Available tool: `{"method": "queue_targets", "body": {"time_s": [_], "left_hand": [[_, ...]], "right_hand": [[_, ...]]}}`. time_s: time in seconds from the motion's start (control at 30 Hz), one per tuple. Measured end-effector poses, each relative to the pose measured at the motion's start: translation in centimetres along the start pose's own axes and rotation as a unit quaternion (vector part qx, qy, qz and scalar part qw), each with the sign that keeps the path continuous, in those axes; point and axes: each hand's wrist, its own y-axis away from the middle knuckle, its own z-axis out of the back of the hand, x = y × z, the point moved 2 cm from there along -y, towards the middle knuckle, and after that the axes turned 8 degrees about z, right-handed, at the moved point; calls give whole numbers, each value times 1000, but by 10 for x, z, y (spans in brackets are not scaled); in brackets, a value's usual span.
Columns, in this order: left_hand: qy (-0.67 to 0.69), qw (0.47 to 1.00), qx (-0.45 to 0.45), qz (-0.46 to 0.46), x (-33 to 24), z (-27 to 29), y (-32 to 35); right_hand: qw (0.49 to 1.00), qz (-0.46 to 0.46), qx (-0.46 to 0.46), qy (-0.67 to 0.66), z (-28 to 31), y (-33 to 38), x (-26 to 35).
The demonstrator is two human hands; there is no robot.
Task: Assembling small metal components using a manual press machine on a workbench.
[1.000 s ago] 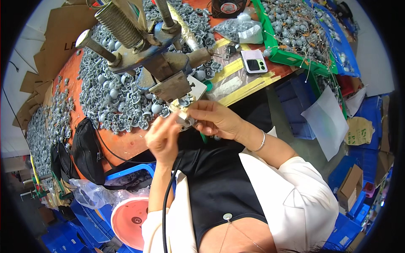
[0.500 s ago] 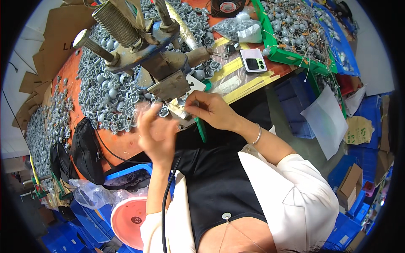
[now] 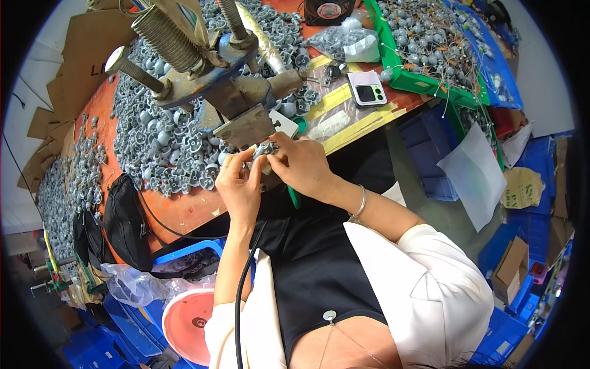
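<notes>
My left hand (image 3: 239, 187) and my right hand (image 3: 305, 167) meet just below the metal block (image 3: 246, 128) of a bolted press. Between their fingertips is a small grey plastic part (image 3: 264, 149), pinched from both sides. Fingers cover much of it, so its full shape is hidden. Below my right hand a green strip-like piece (image 3: 294, 195) sticks out. Beside the press lies a big heap of grey plastic caps (image 3: 178, 144), some round and some open like cups.
Thick upright bolts (image 3: 169, 40) rise from the press. A phone (image 3: 367, 90) lies at the right by yellow tape. Farther right stands a green crate (image 3: 424, 83) of grey balls with wires. A black pouch (image 3: 126, 215) and a pink basin (image 3: 187, 323) are at the left.
My left hand, open and blurred before, has come in to the right and closed on the grey part. My right hand stays at the press, its fingers slightly shifted.
</notes>
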Motion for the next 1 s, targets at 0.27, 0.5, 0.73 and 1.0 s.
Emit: {"method": "queue_targets", "body": {"time_s": [0.27, 0.5, 0.73, 1.0], "left_hand": [[29, 998, 37, -32, 8, 2, -13], [-29, 993, 80, -77, 10, 13, -18], [-49, 998, 2, -25, -11, 5, 2], [-19, 999, -6, -32, -14, -6, 4]], "right_hand": [[996, 1, 44, 77, 11, -3, 2], [955, -131, -21, -267, 67, -90, -46], [904, 98, -79, -408, 106, -161, 22], [896, 394, -138, -151, 122, -7, 35]]}}
